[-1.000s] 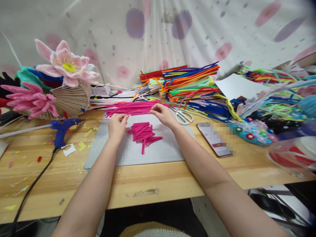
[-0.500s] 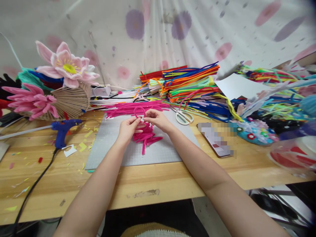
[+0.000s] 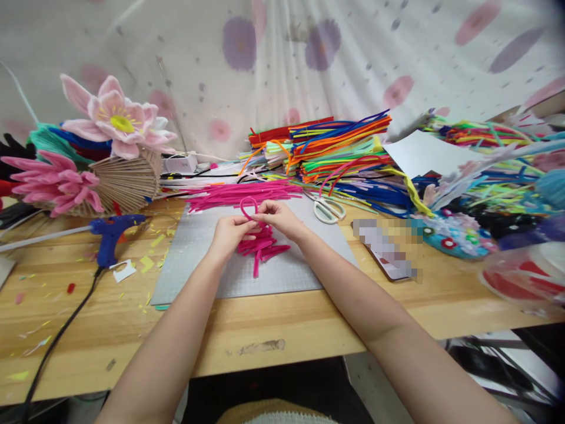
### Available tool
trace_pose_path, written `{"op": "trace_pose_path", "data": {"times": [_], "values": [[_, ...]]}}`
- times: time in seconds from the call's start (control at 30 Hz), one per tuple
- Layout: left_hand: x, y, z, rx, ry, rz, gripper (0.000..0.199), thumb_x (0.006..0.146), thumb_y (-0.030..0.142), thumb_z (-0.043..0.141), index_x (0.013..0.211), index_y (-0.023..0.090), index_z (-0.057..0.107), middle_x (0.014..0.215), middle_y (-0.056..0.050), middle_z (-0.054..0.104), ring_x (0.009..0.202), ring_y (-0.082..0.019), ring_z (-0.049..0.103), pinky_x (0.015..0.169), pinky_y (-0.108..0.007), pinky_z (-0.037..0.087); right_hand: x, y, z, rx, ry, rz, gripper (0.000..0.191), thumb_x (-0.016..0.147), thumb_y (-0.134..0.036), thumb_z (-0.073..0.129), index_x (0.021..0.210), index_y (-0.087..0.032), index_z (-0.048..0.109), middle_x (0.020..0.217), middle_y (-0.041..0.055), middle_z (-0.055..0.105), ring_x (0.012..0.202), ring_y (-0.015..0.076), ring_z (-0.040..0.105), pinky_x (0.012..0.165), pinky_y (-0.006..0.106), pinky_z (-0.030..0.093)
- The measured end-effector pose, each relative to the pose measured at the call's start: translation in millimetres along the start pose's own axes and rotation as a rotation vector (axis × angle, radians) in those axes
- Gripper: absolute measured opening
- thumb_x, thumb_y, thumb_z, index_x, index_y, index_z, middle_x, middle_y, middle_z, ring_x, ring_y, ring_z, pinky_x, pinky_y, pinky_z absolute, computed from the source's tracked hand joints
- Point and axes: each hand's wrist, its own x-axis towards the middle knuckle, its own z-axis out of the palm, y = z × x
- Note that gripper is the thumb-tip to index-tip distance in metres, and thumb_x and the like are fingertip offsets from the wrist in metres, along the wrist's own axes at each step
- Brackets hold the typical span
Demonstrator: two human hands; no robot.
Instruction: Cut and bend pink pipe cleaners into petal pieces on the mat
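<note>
Between my two hands a bright pink pipe cleaner (image 3: 248, 199) is bent into a loop that stands up above my fingertips. My left hand (image 3: 233, 234) pinches it from the left, and my right hand (image 3: 277, 217) pinches it from the right, the fingertips of both meeting at the loop's base. Just beneath my hands, a small heap of bent pink pipe cleaner pieces (image 3: 263, 250) lies on the grey cutting mat (image 3: 185, 268). Long straight pink pipe cleaners (image 3: 212, 196) lie across the mat's far edge.
White-handled scissors (image 3: 329, 210) and a phone (image 3: 386, 253) lie to the right. On the left are a blue glue gun (image 3: 112, 232) with its cord, yellow scraps and fuzzy pink flowers (image 3: 119, 121). Bundles of coloured pipe cleaners (image 3: 339, 144) are piled at the back.
My right hand has moved slightly left and down, bringing its fingertips against those of my left hand. The pink loop now looks more closed at its base.
</note>
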Motion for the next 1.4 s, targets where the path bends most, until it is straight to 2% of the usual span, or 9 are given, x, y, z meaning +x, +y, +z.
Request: {"op": "trace_pose_path", "data": {"times": [0.17, 0.27, 0.43, 0.53, 0.63, 0.77, 1.03, 1.23, 1.4], "values": [[3.2, -3.9, 0.1, 0.027, -0.016, 0.004, 0.028, 0.052, 0.029, 0.075, 0.071, 0.010, 0.066, 0.068, -0.007, 0.068, 0.067, -0.018, 0.066, 0.058, -0.025, 0.051, -1.3, 4.5, 3.5, 0.078, 0.002, 0.119, 0.029, 0.056, -0.033, 0.070, 0.057, -0.015, 0.047, 0.050, -0.0065, 0.046, 0.047, 0.0051, 0.038, 0.047, 0.020, 0.027], [0.7, -0.6, -0.4, 0.060, -0.031, -0.038, 0.026, 0.052, 0.028, 0.075, 0.068, 0.009, 0.066, 0.063, -0.007, 0.067, 0.061, -0.015, 0.064, 0.058, -0.025, 0.050, -0.4, 5.3, -3.3, 0.109, -0.058, 0.161, 0.030, 0.055, -0.034, 0.072, 0.058, -0.014, 0.049, 0.050, -0.0064, 0.046, 0.047, 0.0044, 0.037, 0.046, 0.019, 0.026], [-7.3, 8.5, -2.4, 0.015, -0.199, -0.157, 0.018, 0.057, 0.024, 0.073, 0.066, 0.009, 0.066, 0.065, -0.007, 0.067, 0.060, -0.012, 0.063, 0.058, -0.021, 0.050, 2.6, 5.8, -26.3, 0.372, -0.095, 0.193, 0.029, 0.063, -0.039, 0.068, 0.081, -0.017, 0.061, 0.064, -0.0044, 0.049, 0.052, 0.0040, 0.039, 0.047, 0.017, 0.029], [-9.1, 9.4, -1.8, 0.001, -0.288, -0.221, 0.015, 0.059, 0.021, 0.073, 0.064, 0.010, 0.065, 0.065, -0.008, 0.067, 0.061, -0.012, 0.063, 0.057, -0.020, 0.050, 3.3, 10.7, -33.7, 0.434, -0.177, 0.202, 0.033, 0.068, -0.039, 0.065, 0.092, -0.017, 0.063, 0.061, -0.0047, 0.046, 0.047, 0.0036, 0.032, 0.045, 0.018, 0.027], [-9.1, 7.9, -0.7, 0.011, -0.341, -0.251, 0.013, 0.060, 0.021, 0.073, 0.064, 0.010, 0.066, 0.064, -0.007, 0.066, 0.057, -0.010, 0.061, 0.056, -0.019, 0.049, 2.6, 16.3, -33.6, 0.441, -0.305, 0.245, 0.036, 0.070, -0.042, 0.063, 0.094, -0.015, 0.064, 0.053, -0.0065, 0.038, 0.044, 0.0040, 0.025, 0.044, 0.018, 0.027], [-10.0, 6.3, -0.5, 0.026, -0.378, -0.249, 0.014, 0.059, 0.022, 0.073, 0.066, 0.011, 0.067, 0.064, -0.007, 0.065, 0.057, -0.010, 0.060, 0.057, -0.021, 0.050, 1.5, 19.4, -30.4, 0.421, -0.371, 0.280, 0.037, 0.070, -0.045, 0.061, 0.091, -0.014, 0.064, 0.049, -0.0069, 0.036, 0.044, 0.0049, 0.029, 0.047, 0.019, 0.032], [-13.0, 8.8, 0.5, 0.041, -0.419, -0.234, 0.018, 0.057, 0.024, 0.074, 0.067, 0.011, 0.067, 0.063, -0.006, 0.065, 0.055, -0.010, 0.059, 0.054, -0.020, 0.049, 1.4, 12.4, -25.8, 0.436, -0.310, 0.220, 0.032, 0.068, -0.039, 0.065, 0.083, -0.011, 0.062, 0.044, -0.0090, 0.030, 0.040, 0.0026, 0.022, 0.039, 0.017, 0.018], [-12.4, 10.6, 1.2, 0.020, -0.388, -0.225, 0.016, 0.058, 0.023, 0.073, 0.066, 0.011, 0.067, 0.062, -0.005, 0.065, 0.056, -0.009, 0.060, 0.054, -0.018, 0.049, 2.7, 12.0, -15.2, 0.456, -0.146, 0.171, 0.027, 0.064, -0.036, 0.066, 0.075, -0.012, 0.061, 0.042, -0.0093, 0.030, 0.038, 0.0021, 0.020, 0.037, 0.018, 0.012], [-10.0, 8.9, -1.9, 0.014, -0.367, -0.194, 0.013, 0.061, 0.022, 0.072, 0.066, 0.011, 0.066, 0.065, -0.006, 0.066, 0.058, -0.010, 0.061, 0.058, -0.020, 0.050, 5.5, 13.2, -5.7, 0.481, 0.051, 0.122, 0.021, 0.058, -0.030, 0.067, 0.070, -0.014, 0.059, 0.044, -0.0090, 0.034, 0.038, 0.0017, 0.023, 0.037, 0.018, 0.012]]}}
